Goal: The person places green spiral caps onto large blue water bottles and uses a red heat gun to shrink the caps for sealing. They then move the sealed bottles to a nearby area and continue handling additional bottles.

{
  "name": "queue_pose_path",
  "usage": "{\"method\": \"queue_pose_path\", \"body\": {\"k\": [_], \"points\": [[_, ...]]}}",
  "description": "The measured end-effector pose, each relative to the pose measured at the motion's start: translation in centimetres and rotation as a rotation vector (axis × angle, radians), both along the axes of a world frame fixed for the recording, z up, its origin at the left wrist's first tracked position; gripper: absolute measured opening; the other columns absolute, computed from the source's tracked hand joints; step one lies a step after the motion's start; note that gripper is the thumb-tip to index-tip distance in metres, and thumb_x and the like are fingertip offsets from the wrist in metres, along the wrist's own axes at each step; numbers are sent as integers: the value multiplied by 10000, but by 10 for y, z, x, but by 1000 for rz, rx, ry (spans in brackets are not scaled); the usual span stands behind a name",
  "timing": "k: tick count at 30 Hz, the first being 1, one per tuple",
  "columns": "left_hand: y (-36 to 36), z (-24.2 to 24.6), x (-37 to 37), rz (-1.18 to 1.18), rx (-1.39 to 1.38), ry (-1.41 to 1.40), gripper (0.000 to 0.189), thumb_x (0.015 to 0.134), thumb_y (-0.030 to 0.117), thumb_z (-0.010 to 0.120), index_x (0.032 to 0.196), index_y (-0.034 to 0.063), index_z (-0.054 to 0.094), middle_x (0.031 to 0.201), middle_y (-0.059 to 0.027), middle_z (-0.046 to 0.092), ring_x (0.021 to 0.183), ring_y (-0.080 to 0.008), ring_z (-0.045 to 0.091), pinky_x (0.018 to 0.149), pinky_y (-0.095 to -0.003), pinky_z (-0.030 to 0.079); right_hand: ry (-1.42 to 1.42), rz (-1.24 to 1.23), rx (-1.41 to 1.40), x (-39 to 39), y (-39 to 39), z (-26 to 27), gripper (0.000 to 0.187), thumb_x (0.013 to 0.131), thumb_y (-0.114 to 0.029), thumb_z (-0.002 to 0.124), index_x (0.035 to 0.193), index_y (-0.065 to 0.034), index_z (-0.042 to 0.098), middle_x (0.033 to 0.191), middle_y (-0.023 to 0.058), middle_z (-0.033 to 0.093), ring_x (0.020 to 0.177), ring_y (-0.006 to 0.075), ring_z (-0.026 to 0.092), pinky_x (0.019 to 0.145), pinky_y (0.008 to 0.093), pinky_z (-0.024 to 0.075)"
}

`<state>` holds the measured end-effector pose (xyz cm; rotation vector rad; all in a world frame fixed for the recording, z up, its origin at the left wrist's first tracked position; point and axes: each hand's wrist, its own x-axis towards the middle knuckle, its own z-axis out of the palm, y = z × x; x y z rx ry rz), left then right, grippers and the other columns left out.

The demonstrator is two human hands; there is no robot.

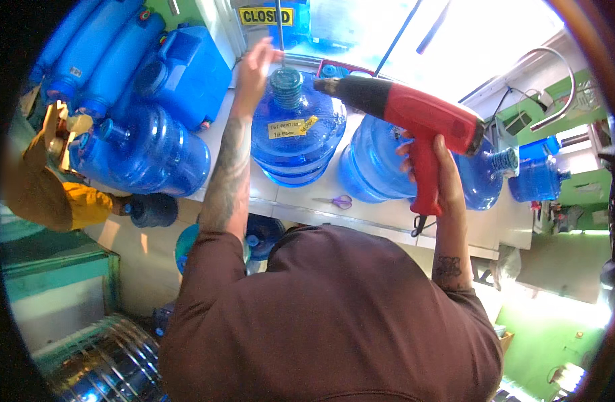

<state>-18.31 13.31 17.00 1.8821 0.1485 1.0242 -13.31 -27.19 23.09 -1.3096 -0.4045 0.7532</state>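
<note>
My right hand [440, 173] grips the handle of a red and black heat gun [428, 113], whose nozzle points left toward the neck of a large blue water jug. That jug [300, 145] stands upright on the tiled counter and bears a yellow label with handwriting. Over its neck sits a bluish cap [287, 83]. My left hand [259, 58] is raised just left of and above the cap, with fingers apart and slightly blurred, holding nothing that I can see. A second blue jug [372, 161] stands behind the heat gun, partly hidden by it.
Purple-handled scissors [341, 202] lie near the front edge of the tiled counter [287, 207]. More blue jugs [141, 151] and a blue rectangular container [191, 75] are at left. A curved metal faucet [571, 85] rises at right. Another person [51, 186] is at far left.
</note>
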Motion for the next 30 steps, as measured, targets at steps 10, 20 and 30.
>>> {"method": "queue_pose_path", "body": {"k": [10, 20, 30], "points": [[-56, 0, 6, -50, -544, 90, 624, 1113, 436, 310, 1117, -20, 736, 873, -90, 705, 805, -136, 653, 800, -272, 500, -123, -113, -182, -20, -70, -23, 643, 967, -539, 613, 1306, 6, 571, 1045, 158, 710, 793, 201, 700, 593, 270, 522], [-9, -3, -3, -164, -450, 184, 610, 1069, 496, 446, 1356, -29, 565, 998, -116, 728, 965, -168, 684, 890, -300, 523, -38, -38, 14, -12, -13, -17, 691, 978, -589, 569, 1306, 19, 567, 1008, 149, 706, 767, 179, 704, 577, 251, 524], [-73, -21, -26, 420, -376, -170, 500, 1100, 406, 399, 1316, -23, 540, 1120, -145, 635, 1057, -220, 591, 995, -371, 439, -131, -3, -26, -2, -25, -19, 642, 986, -542, 584, 1297, 19, 579, 1038, 162, 709, 774, 185, 705, 600, 251, 522]]}}
